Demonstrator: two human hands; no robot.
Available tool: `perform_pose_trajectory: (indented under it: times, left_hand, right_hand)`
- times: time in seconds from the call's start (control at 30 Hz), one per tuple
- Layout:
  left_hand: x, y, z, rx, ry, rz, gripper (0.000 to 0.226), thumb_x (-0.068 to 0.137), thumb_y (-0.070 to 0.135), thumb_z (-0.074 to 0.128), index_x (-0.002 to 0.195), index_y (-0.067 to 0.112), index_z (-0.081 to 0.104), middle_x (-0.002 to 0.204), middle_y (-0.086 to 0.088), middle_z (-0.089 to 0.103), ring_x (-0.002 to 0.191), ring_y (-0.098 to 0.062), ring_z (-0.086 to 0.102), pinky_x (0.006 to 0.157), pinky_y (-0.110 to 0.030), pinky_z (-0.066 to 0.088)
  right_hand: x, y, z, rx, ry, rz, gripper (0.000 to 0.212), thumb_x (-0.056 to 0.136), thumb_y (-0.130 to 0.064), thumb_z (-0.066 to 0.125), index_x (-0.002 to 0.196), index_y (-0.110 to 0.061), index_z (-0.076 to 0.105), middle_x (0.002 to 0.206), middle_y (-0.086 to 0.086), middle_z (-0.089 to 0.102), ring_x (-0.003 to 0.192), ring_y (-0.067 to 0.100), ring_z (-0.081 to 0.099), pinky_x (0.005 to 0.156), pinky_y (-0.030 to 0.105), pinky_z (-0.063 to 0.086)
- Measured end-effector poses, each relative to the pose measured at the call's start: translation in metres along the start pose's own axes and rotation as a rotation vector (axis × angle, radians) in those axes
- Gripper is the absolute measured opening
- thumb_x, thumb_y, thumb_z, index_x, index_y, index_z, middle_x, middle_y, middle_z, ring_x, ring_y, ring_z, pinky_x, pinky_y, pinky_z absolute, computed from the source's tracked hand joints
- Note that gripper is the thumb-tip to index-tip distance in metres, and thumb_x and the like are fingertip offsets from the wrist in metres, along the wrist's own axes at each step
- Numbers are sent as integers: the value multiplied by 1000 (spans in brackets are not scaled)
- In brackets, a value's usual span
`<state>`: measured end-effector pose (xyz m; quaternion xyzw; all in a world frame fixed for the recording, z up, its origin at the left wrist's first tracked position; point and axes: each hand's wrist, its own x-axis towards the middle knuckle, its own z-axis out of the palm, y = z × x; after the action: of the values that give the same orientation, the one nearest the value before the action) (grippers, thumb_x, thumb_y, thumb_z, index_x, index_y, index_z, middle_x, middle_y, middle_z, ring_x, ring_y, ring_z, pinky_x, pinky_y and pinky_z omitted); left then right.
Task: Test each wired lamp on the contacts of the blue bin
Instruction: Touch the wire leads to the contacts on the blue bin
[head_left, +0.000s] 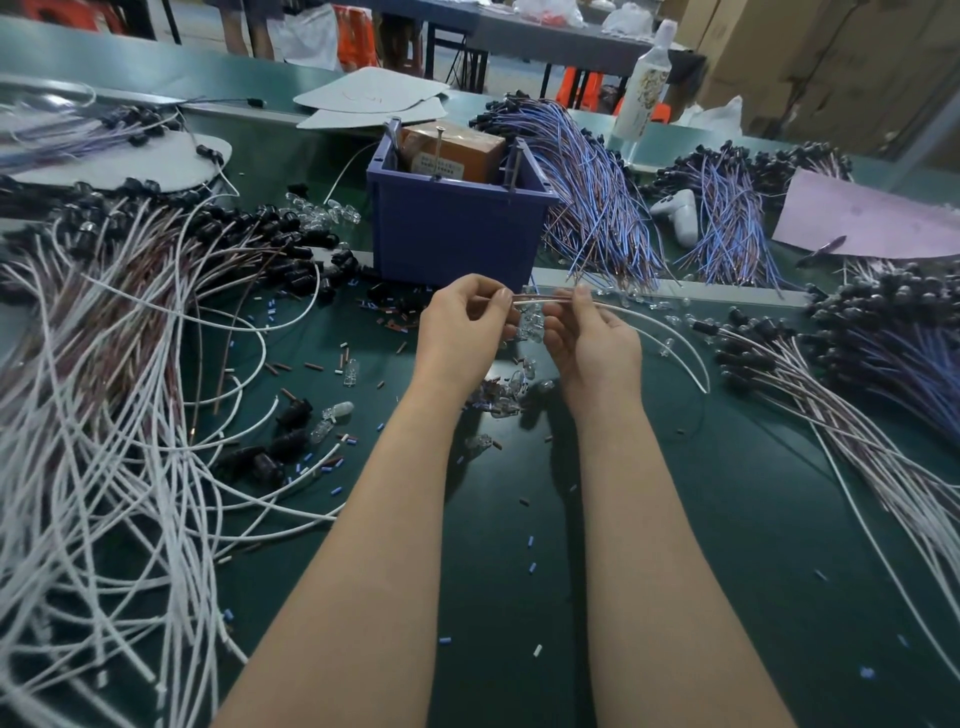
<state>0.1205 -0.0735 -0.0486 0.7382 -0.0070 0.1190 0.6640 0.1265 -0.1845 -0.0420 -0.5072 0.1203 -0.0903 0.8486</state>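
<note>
Dark green work table (675, 519) strewn with wiring.
Just beyond the fingers (506, 299) stands a square blue plastic bin (457, 234). To their left sprawls a heap of white wires with black sockets (104, 415), beyond them to the right lie bundles of blue and brown wire (597, 218), and just on their near side small clear glass bulbs (498, 402).

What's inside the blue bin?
A brown labelled box fills most of the blue bin, with metal pins sticking up beside it. The bin's walls hide whatever lies lower down.
</note>
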Motion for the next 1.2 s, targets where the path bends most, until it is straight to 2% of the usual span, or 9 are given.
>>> perform_pose_trajectory:
  times: [0.1,0.23,0.47,0.57,0.67,0.77,0.9,1.07,1.2]
  left_hand:
    - [0,-1,1,-18,1,4,18,95,16,55,79,21,61,72,4,68,57,0,61,66,-21,51]
    - [0,-2,3,-74,9,-41,19,95,13,53,80,18,63,72,2,68,59,-3,62,75,-28,56]
    - [2,-5,6,-154,25,-86,14,97,5,48,93,3,62,69,1,63,49,3,59,59,-14,53]
    - [3,-6,7,-106,14,-81,13,97,6,50,89,5,60,71,-3,65,55,-3,62,59,-14,53]
    - [4,-9,8,-52,19,-82,16,96,7,50,84,8,60,73,-8,66,63,-14,64,69,-25,56]
    - [4,-10,11,35,55,-68,17,96,9,51,82,10,60,66,-1,64,56,-7,62,69,-24,55]
    - [4,-8,14,73,116,-59,15,96,11,51,84,10,61,70,-5,65,52,-4,61,67,-22,56]
    - [2,-6,18,73,195,-89,17,95,13,52,90,4,66,83,-12,71,75,-24,69,82,-40,56]
    - [1,-5,20,85,242,-110,20,95,14,52,94,1,68,89,-15,71,85,-30,69,84,-41,55]
  right_hand:
    - [-1,0,0,-4,10,-19,24,98,-15,50,81,-2,60,51,-3,63,43,4,56,46,13,48]
    - [-1,1,1,1,40,-40,24,98,-16,51,78,-4,60,50,-4,62,43,3,56,46,13,48]
    - [-3,4,5,64,18,8,23,98,-13,51,77,-7,57,51,-3,62,43,4,55,46,14,48]
    - [-6,6,7,-5,-74,-18,21,96,-7,51,77,-4,57,53,-2,63,45,5,57,48,14,49]
    - [-8,9,7,-82,-117,-69,21,95,-3,52,75,-1,57,49,-3,63,43,4,59,46,13,48]
    - [-7,11,6,-117,-91,-113,20,95,-4,53,76,-1,58,50,-4,63,44,3,58,49,13,49]
    - [-3,15,7,-93,-78,-129,22,95,-4,53,74,-1,58,50,-4,63,44,4,56,49,13,49]
    - [0,18,9,-75,-65,-147,21,95,-5,53,74,-1,57,52,-2,63,46,5,57,50,15,50]
    - [1,18,10,-62,-66,-141,21,95,-4,54,75,-1,57,51,-3,63,45,5,58,49,14,49]
